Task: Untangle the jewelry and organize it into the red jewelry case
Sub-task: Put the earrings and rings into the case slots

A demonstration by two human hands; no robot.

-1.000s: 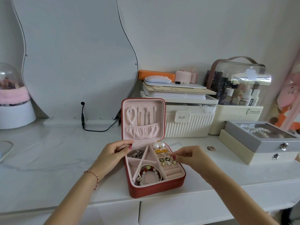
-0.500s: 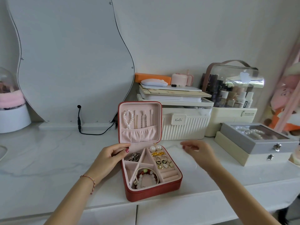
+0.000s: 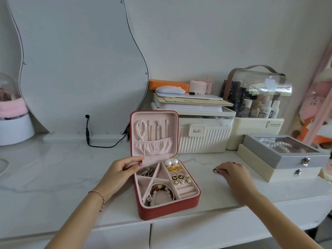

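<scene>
Right hand (image 3: 233, 172) has left the red jewelry case (image 3: 167, 206) and moved right; I see its curled fingertips on a small ring (image 3: 215, 170) on the table (image 3: 53, 177). Left hand (image 3: 122, 169) grips the case's left rim. Case sits open, mid-table.

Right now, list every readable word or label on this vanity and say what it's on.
"KaSi": tag on the ribbed cream storage box.
"Serene Life": front of the cream organizer base; smaller line beneath unreadable.
Bottle labels in the clear-domed case: too small to read.
</scene>
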